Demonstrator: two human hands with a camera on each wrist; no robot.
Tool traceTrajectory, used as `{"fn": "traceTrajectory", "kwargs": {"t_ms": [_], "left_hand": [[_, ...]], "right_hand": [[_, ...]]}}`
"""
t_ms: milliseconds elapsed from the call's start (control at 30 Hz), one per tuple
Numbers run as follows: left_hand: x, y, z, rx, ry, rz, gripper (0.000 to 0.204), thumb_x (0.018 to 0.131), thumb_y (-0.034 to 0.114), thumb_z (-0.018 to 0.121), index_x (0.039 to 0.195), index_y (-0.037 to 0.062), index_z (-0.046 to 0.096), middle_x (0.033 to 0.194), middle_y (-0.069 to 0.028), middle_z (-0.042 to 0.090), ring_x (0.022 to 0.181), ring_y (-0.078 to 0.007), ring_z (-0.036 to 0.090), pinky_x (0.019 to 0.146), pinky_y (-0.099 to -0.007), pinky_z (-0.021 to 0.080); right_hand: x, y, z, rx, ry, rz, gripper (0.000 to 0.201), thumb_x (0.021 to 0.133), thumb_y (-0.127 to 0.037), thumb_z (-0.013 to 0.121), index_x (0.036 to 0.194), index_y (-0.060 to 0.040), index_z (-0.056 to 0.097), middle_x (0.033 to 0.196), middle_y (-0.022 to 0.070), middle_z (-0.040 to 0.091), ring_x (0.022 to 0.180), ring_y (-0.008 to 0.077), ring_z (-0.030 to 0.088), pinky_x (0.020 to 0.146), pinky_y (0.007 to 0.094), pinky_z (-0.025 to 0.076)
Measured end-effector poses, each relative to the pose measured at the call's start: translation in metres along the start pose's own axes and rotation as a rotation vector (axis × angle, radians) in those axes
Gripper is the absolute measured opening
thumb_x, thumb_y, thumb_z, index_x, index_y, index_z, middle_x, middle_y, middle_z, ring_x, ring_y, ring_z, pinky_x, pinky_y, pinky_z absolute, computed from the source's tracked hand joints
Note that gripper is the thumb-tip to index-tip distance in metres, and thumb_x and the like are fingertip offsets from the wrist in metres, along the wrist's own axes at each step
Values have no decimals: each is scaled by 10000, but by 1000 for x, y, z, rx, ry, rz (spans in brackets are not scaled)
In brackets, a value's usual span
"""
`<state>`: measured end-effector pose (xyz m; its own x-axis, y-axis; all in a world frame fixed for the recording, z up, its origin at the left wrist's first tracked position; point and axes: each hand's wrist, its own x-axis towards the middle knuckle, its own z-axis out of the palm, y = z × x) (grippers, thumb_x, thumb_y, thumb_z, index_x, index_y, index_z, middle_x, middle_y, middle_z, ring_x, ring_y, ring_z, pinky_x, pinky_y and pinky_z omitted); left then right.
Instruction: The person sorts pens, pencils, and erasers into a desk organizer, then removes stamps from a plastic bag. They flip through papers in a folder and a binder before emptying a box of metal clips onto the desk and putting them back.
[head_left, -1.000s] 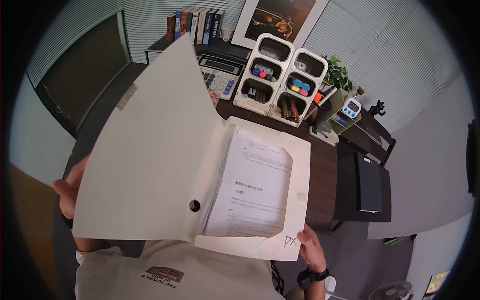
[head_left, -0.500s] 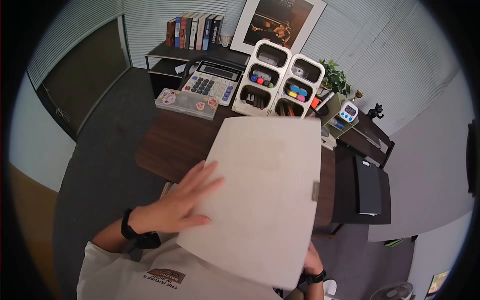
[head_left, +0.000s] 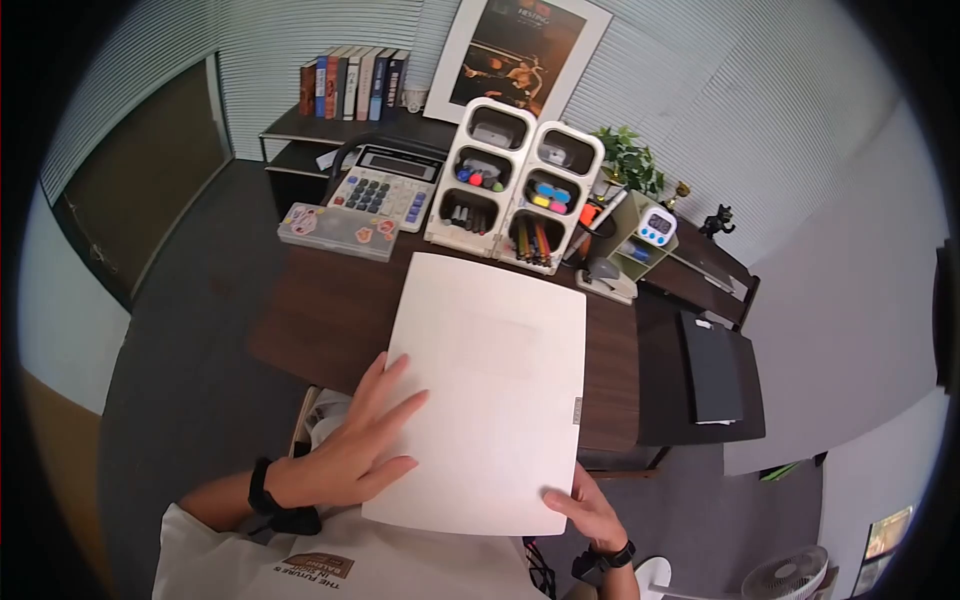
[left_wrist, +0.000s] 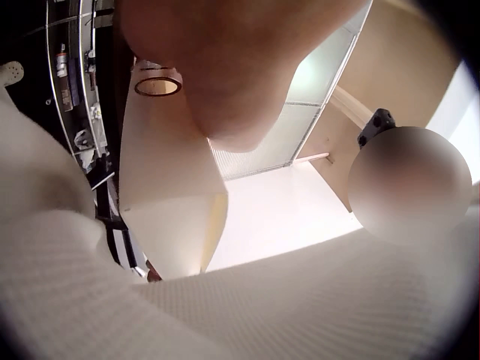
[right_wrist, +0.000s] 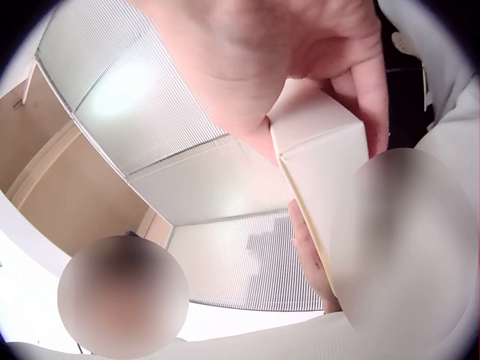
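The person holds a pale file box (head_left: 480, 400) in front of the body, cover shut, its far part overlapping the worktop (head_left: 320, 310) in the head view; the left hand (head_left: 340, 455) lies on the cover by its left edge, fingers straight and spread, gripping nothing; the right hand (head_left: 590, 510) grips the lower right corner, thumb on the cover and fingers curled underneath (the right wrist view shows them round the box's side); beyond it are a calculator (head_left: 378, 192), a sticker-covered case (head_left: 340, 230) and a white organizer (head_left: 465, 236) with pens.
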<state>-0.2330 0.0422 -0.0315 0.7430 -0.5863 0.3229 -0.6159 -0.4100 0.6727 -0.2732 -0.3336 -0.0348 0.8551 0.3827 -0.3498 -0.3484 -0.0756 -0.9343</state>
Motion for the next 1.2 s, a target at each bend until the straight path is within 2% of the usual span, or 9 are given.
{"fn": "traceTrajectory", "kwargs": {"t_ms": [100,167,200,233,300,333,500,1067,1200], "left_hand": [[1,-5,5,-111,228,9,869,939,211,718,1629,18,227,1730,-218,76,1593,-449,61,1249,-565,176],[7,-2,2,-748,463,-96,980,883,133,801,1650,59,194,1721,-188,66,1583,-379,160,1223,-517,287],[9,0,0,-857,472,-83,996,847,162,855,1637,59,257,1666,-173,266,1527,-301,309,1202,-467,331],[4,-1,-9,-860,461,-74,996,847,162,855,1637,59,257,1666,-173,266,1527,-301,309,1202,-467,331],[-9,-7,-32,-890,-144,-477,907,819,178,891,1567,41,396,1507,-135,501,1386,-252,481,1145,-427,400],[0,-4,-30,-638,-18,-173,808,778,202,927,1452,20,519,1336,-107,625,1245,-226,576,1069,-390,457],[29,6,-53,-528,64,-177,740,729,221,954,1339,15,589,1278,-104,641,1167,-228,616,990,-387,501],[67,-13,-42,-495,179,-65,563,755,179,914,1230,4,666,1148,-93,700,1037,-213,658,915,-373,528],[75,3,-37,-483,278,-57,541,752,172,908,1209,3,675,1099,-82,711,1010,-196,664,893,-361,533]], "right_hand": [[-5,-2,1,-39,68,-48,825,981,-210,745,1608,19,261,1475,113,523,1306,160,500,1078,335,428],[-7,1,2,-44,79,-97,828,973,-205,756,1605,15,267,1474,115,521,1303,162,501,1075,337,430],[-8,4,1,-54,74,-146,832,966,-200,766,1601,10,273,1472,116,520,1301,164,501,1073,338,432],[-8,7,-1,-53,86,-151,832,966,-200,766,1601,10,273,1472,116,520,1301,164,501,1073,338,432],[-5,10,-4,-165,46,-212,838,954,-188,783,1594,-5,273,1477,106,508,1296,156,494,1058,330,438],[-4,6,-1,-137,57,-268,657,953,-179,786,1489,-3,450,1390,85,582,1220,144,549,1013,323,466],[2,-41,-1,-229,69,-439,217,971,-135,760,1132,1,709,1087,52,719,1017,133,644,921,330,508],[45,-59,-17,-330,216,-358,343,941,-139,790,1206,51,683,1171,81,730,1053,140,643,971,326,507],[38,-37,-26,104,351,-544,671,865,-181,870,1399,24,521,1338,95,634,1220,198,608,1060,374,480]]}}
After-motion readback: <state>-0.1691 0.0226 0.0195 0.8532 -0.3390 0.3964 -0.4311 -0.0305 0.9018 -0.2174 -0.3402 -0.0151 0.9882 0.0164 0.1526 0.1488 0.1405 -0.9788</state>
